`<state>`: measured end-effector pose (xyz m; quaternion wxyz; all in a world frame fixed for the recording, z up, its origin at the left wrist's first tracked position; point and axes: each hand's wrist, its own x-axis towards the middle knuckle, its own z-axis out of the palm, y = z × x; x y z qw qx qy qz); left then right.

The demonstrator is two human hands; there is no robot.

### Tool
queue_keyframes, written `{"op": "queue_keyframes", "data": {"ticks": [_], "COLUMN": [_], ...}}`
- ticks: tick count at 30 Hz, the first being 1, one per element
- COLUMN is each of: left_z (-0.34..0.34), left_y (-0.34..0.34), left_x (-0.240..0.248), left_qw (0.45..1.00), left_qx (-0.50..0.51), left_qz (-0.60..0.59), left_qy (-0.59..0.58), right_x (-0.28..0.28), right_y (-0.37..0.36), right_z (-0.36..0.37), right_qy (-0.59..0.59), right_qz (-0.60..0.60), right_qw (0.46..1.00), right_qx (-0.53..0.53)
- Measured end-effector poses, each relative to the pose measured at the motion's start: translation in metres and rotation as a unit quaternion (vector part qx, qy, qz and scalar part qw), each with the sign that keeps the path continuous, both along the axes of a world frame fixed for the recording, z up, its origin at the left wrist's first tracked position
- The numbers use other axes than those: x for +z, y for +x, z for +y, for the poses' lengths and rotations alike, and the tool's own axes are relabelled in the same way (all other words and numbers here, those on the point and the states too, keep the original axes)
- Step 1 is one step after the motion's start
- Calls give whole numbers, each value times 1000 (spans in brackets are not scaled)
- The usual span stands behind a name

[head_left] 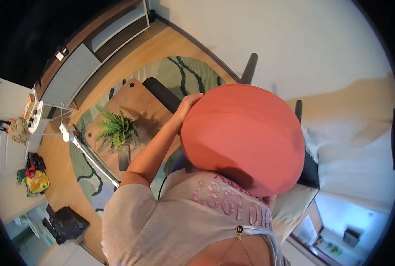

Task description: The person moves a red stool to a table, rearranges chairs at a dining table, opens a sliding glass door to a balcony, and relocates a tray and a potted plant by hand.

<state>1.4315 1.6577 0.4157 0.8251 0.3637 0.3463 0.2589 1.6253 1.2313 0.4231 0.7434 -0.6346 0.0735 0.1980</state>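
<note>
Left hand [189,105] pinching left rim of coral upholstered stool [241,133], right grip hidden, can't tell; potted fern [116,128] on wooden worktop [137,95], left.

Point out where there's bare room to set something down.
Wooden tabletop, between fern and black panel; also floor, between rug and cabinet. Crowded: the tabletop around the fern and dark slab, and at the left hand, against the orange seat.

A pale wall [304,40] meets the wood-toned floor [170,42] along a dark skirting [197,48]. A wooden table [131,99] stands on a green patterned rug [168,66], near a long, low brown-and-grey cabinet [78,73]. Soft tan shadow colours the wall's right side.
</note>
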Motion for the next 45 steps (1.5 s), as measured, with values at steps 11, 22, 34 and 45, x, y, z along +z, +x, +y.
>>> {"op": "queue_keyframes", "data": {"ticks": [11,22,34,45], "left_z": [144,204,146,57], "left_y": [77,58,32,73], "left_x": [-30,-58,-24,-34], "left_qw": [987,968,892,809], "left_qx": [91,234,445,584], "left_qz": [68,81,76,26], "left_qy": [110,32,16,52], "right_x": [-1,10,15,25], "right_y": [200,258,288,326], "right_z": [266,457,547,579], "right_qy": [-41,-73,-69,-49], "right_qz": [0,-6,-25,-53], "right_qw": [974,915,831,749], "right_qx": [222,396,551,658]}}
